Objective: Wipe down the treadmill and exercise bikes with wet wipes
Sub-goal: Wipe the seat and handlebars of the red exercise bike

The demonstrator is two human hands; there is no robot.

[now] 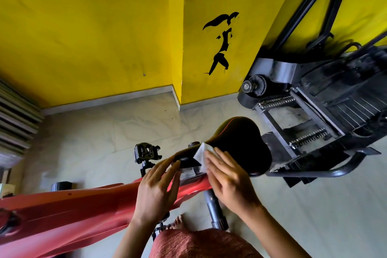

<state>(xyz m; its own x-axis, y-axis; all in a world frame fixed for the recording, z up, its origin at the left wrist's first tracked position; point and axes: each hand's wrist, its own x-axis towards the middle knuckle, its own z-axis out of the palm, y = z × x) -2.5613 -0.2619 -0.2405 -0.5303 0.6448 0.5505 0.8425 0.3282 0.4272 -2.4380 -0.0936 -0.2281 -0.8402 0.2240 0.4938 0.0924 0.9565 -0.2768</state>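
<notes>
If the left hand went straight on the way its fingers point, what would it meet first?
Probably the nose of the black saddle; the left hand looks nearly on it, though depth is unclear.

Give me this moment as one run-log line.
stage: saddle wipe | right hand: presses wet wipe flat on saddle | left hand: touches saddle nose

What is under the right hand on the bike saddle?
A white wet wipe, pressed by the right hand against the black saddle. Only its upper corner shows; the hand covers the rest.
</notes>
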